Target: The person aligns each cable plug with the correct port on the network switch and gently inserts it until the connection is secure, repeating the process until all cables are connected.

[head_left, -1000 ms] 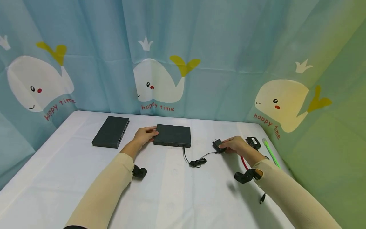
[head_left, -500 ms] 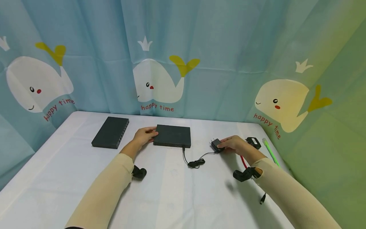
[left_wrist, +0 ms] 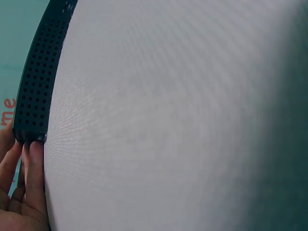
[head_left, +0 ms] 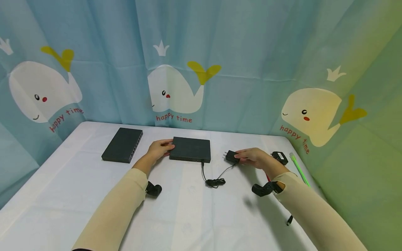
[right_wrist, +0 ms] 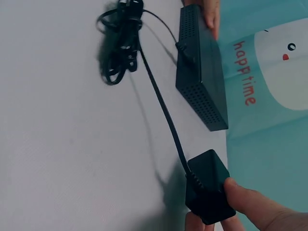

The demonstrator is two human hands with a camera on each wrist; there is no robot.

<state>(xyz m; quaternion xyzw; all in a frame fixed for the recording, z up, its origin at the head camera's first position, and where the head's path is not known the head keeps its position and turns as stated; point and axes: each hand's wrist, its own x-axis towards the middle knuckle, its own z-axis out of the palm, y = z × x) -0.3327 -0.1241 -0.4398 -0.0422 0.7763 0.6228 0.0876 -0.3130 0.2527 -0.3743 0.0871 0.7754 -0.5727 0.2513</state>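
Observation:
A black network switch [head_left: 191, 149] lies flat near the back middle of the table, a thin power cable plugged into its front side. At its left end my left hand [head_left: 158, 149] grips the edge, with fingers [left_wrist: 36, 168] against that end in the left wrist view. My right hand [head_left: 253, 157] pinches a black power adapter [head_left: 231, 156] between thumb and fingertips, its prongs pointing left. In the right wrist view the adapter [right_wrist: 208, 185] is held just over the table. Its cable runs through a tied bundle [head_left: 215, 182] to the switch.
A second black network switch [head_left: 122, 145] with a row of ports lies to the left. Beyond my right wrist are a black device [head_left: 279, 157], a green stick-like item [head_left: 299, 169] and a black cable plug [head_left: 289, 220]. A whale-print curtain [head_left: 245, 69] hangs behind the table.
My right hand has moved left with the power adapter, closer to the connected switch, and the cable between adapter and bundle has shifted. My left hand and both switches look still.

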